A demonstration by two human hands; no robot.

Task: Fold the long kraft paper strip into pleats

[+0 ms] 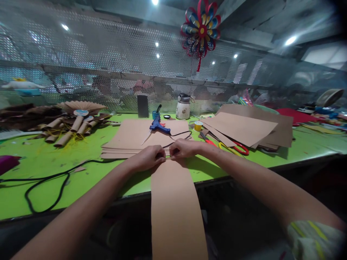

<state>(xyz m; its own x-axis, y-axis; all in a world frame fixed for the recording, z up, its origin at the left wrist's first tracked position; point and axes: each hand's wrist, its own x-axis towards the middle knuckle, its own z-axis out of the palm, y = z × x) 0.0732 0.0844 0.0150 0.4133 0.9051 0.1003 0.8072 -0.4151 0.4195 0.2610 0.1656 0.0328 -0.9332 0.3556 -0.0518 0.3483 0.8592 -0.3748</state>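
Observation:
A long strip of brown kraft paper [176, 209] hangs over the table's front edge toward me. Its far end is pinched by both hands, which sit close together. My left hand [149, 157] has its fingers curled onto the left corner. My right hand [184, 148] grips the right corner, thumb and fingers pressed together. Just beyond them lies a stack of brown paper sheets [124, 135]. On that stack rests a blue glue gun [159, 126], its black cord passing behind my hands.
Scissors with red handles [241, 148], a yellow tape roll [198, 125] and large brown sheets [244, 128] lie to the right. Leftward are paper fans with rolled tube handles [77, 124] and a looped black cable [67, 175]. A white jar [183, 107] stands behind.

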